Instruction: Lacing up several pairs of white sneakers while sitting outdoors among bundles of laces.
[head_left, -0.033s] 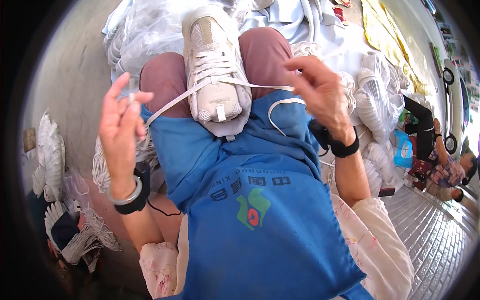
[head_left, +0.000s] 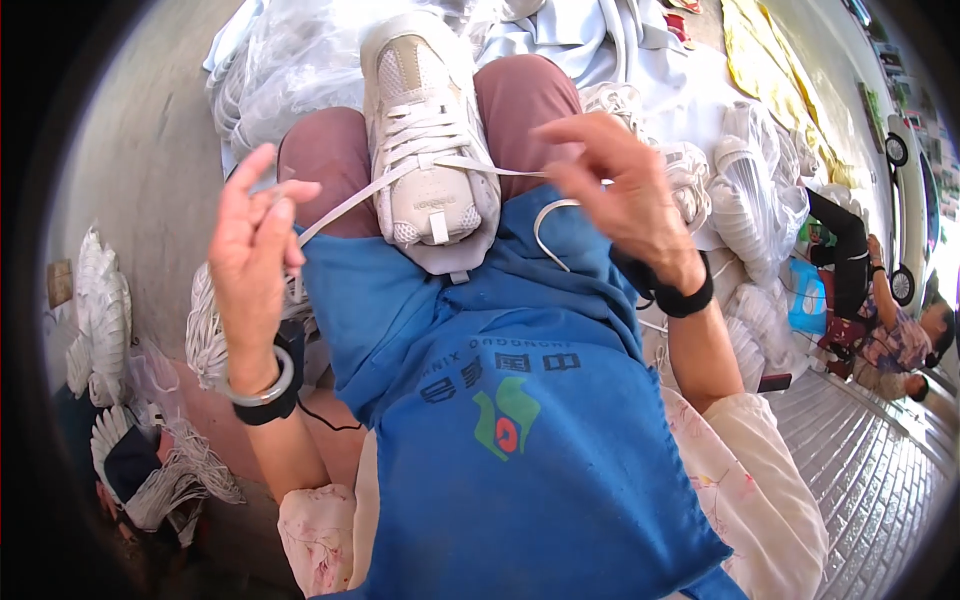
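Note:
An off-white sneaker (head_left: 436, 205) is wedged between my knees, its toe pointing away and its heel toward me. A flat white shoelace (head_left: 425, 125) criss-crosses its front, and its two ends run out to either side. My left hand (head_left: 250, 225) has the left end drawn tight at its curled lower fingers, while its index finger sticks up. The right end runs taut to the thumb and fingers of my right hand (head_left: 615, 185), which pinch it. Below that hand, the loose tip of this lace curls over the blue apron (head_left: 530, 480).
Clear plastic wrapping (head_left: 290, 80) lies beyond my knees. More pale sneakers (head_left: 685, 180) and a bagged white bundle (head_left: 745, 200) are at the right. Hanks of white laces (head_left: 205, 335) are at the left. A seated person (head_left: 890, 320) is farther right, near a parked car (head_left: 905, 190).
Both hands have shifted slightly inward toward the sneaker, the right one more clearly. The sneaker has barely moved.

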